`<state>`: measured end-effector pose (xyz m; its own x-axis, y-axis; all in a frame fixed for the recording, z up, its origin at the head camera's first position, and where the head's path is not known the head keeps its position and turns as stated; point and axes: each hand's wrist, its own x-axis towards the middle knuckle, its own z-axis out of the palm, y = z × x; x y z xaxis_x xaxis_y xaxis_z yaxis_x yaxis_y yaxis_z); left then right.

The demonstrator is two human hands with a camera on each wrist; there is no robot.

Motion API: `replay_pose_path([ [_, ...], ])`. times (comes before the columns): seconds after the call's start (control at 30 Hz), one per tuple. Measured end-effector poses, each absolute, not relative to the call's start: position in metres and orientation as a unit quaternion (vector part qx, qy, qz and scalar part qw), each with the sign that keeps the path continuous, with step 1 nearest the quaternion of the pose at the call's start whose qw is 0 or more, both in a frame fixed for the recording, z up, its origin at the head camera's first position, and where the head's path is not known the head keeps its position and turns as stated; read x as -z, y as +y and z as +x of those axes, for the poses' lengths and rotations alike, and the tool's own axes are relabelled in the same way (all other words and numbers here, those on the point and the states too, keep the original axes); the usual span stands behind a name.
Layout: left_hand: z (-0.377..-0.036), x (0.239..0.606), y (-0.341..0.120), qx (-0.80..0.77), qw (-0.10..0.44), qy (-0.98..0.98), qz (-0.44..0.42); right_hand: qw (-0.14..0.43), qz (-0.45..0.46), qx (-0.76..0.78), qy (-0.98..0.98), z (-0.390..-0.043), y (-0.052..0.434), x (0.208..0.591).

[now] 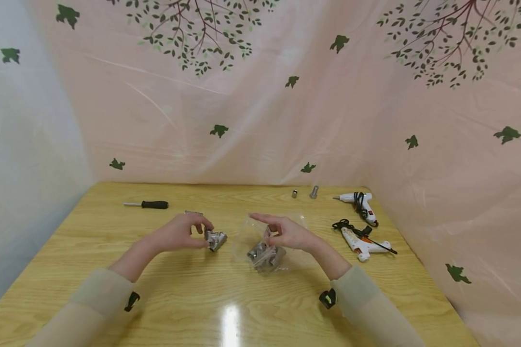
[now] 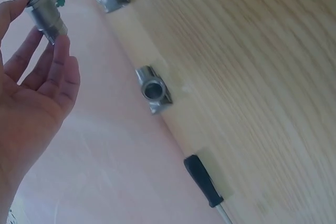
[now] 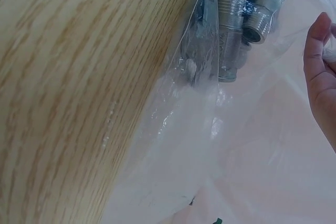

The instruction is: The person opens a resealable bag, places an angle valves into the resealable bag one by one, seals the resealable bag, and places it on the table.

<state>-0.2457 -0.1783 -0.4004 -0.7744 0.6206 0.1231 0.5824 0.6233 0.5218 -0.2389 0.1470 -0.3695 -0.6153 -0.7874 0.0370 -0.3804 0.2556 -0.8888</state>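
Observation:
My left hand [image 1: 180, 233] pinches a metal threaded pipe fitting [image 2: 44, 10] between thumb and fingertips; one open end shows its inner thread. Beyond that hand, two metal tee fittings [image 2: 153, 89] appear on the table in the left wrist view. To the right lies a clear plastic bag [image 3: 173, 129] holding several metal pipe fittings [image 1: 267, 258], some with outer threads. My right hand [image 1: 292, 233] is at the bag's upper side, thumb and curled fingers pinching its film while the index finger points left. Its fingertips are partly cut off in the right wrist view.
A black-handled screwdriver [image 1: 154, 205] lies at the back left of the wooden table [image 1: 191, 299]. A small metal nut-like piece [image 1: 294, 193] and a bolt-like piece [image 1: 314, 192] stand at the back. Two white glue guns [image 1: 364, 207] with black cords lie on the right.

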Motion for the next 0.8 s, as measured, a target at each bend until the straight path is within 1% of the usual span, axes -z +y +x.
replay_pose_path([
  [0.27, -0.233, 0.400, -0.152, -0.307, 0.003, 0.894, 0.326, 0.220, -0.380, 0.473, 0.764, -0.239, 0.145, 0.368],
  [0.5, -0.218, 0.404, -0.118, -0.348, -0.049, 0.880, 0.319, 0.218, -0.380, 0.475, 0.764, -0.240, 0.145, 0.368],
  [0.6, -0.214, 0.409, -0.103, -0.357, -0.059, 0.878, 0.313, 0.215, -0.379, 0.474, 0.765, -0.240, 0.145, 0.368],
  [0.8, -0.210, 0.417, -0.079, -0.379, -0.058, 0.875, 0.294, 0.206, -0.383, 0.470, 0.768, -0.240, 0.146, 0.367],
])
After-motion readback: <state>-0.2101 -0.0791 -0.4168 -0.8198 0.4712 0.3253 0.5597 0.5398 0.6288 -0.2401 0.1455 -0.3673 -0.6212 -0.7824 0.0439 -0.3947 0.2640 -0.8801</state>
